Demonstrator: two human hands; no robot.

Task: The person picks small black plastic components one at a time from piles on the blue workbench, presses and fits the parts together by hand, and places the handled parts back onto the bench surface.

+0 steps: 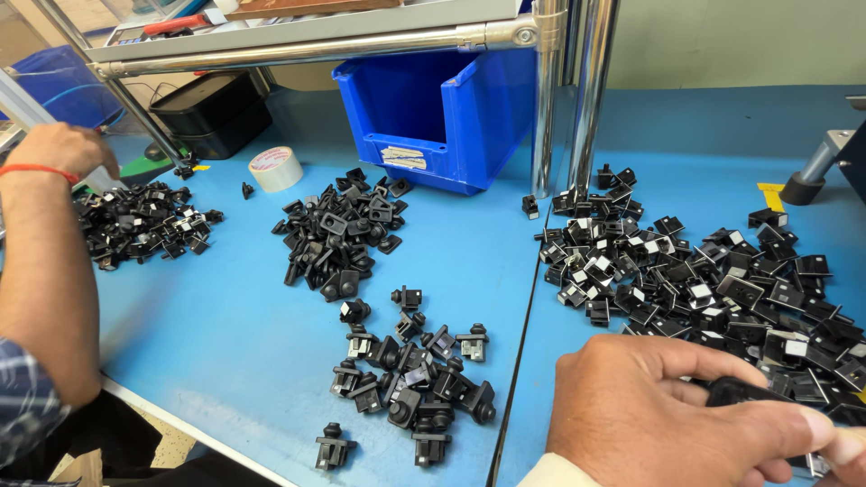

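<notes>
at the lower right of the frame the right hand pinches a small black plastic part between thumb and fingers, at the near edge of the big pile of black-and-white clips. at the upper left the left hand is curled over a smaller pile; what it grips i cannot tell. two more heaps of matte black moulded pieces lie mid-frame on the smooth blue table, with a tape roll and a glossy blue bin behind.
</notes>
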